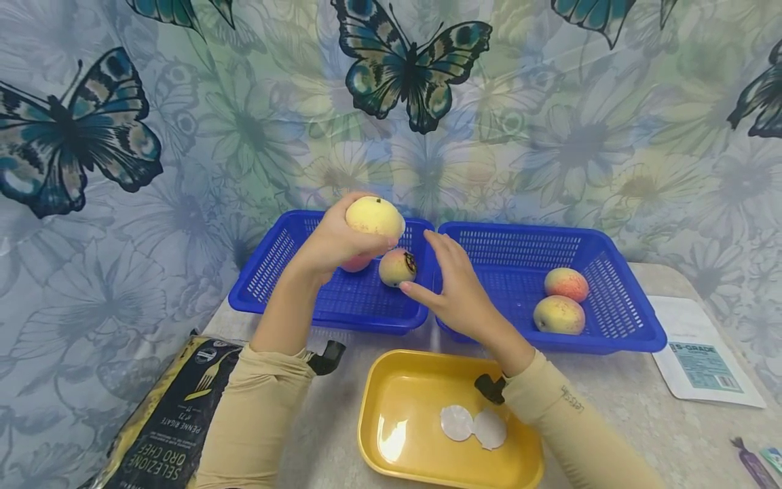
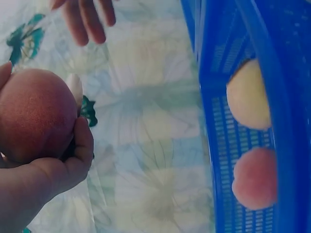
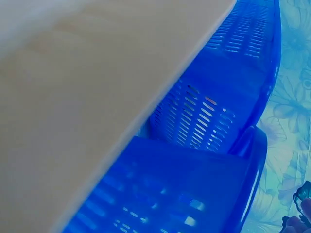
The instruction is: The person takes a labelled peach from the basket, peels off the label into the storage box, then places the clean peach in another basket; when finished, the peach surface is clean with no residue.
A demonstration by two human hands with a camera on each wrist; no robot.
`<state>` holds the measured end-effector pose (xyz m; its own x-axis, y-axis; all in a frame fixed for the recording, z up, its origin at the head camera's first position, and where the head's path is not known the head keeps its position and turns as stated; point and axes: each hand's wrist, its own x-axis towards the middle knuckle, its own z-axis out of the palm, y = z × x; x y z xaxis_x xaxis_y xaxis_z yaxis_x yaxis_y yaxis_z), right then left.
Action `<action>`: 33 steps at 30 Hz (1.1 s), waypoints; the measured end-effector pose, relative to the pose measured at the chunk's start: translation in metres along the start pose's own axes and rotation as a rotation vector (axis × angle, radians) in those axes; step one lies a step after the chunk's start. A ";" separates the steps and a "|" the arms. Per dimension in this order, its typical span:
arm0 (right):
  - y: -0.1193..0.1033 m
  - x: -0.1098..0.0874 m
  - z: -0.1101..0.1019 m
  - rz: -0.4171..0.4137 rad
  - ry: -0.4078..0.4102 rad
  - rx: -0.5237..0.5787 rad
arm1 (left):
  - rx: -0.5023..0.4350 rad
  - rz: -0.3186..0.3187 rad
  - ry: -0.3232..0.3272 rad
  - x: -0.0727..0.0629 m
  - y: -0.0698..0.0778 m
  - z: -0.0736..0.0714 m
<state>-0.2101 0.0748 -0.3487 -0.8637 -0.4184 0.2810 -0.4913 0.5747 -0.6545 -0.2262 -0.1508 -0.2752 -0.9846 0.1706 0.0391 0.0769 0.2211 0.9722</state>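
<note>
My left hand (image 1: pixel 339 241) holds a yellow peach (image 1: pixel 374 216) above the left blue basket (image 1: pixel 332 309). In the left wrist view this peach (image 2: pixel 36 114) shows a reddish side, and a small white piece (image 2: pixel 75 90) sticks out at its edge. To the right of it my right hand (image 1: pixel 455 288) is raised, fingers spread and holding nothing, apart from the peach. Inside the left basket lie a peach with a dark round mark (image 1: pixel 396 268) and a pinkish peach (image 1: pixel 356 263), partly hidden by my left hand. Something pale and blurred covers much of the right wrist view.
A second blue basket (image 1: pixel 519 234) on the right holds two peaches (image 1: pixel 559 314). In front stands a yellow tray (image 1: pixel 403 384) with two white round pieces (image 1: pixel 457 422). A black pasta bag (image 1: pixel 177 414) lies left; a white packet (image 1: pixel 702 353) lies right. A butterfly-print curtain hangs behind.
</note>
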 end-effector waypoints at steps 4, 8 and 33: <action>-0.002 -0.002 -0.004 -0.026 0.018 0.023 | -0.051 0.007 -0.047 -0.007 0.000 0.009; -0.002 -0.006 -0.007 -0.043 0.035 0.039 | -0.077 0.045 -0.079 -0.013 -0.002 0.016; 0.003 -0.023 -0.017 -0.230 0.112 0.017 | -0.387 0.053 -0.105 -0.036 -0.029 0.041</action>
<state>-0.1936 0.0984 -0.3457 -0.7368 -0.4559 0.4992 -0.6753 0.4613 -0.5754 -0.1867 -0.1243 -0.3138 -0.9578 0.2737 0.0874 0.0426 -0.1654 0.9853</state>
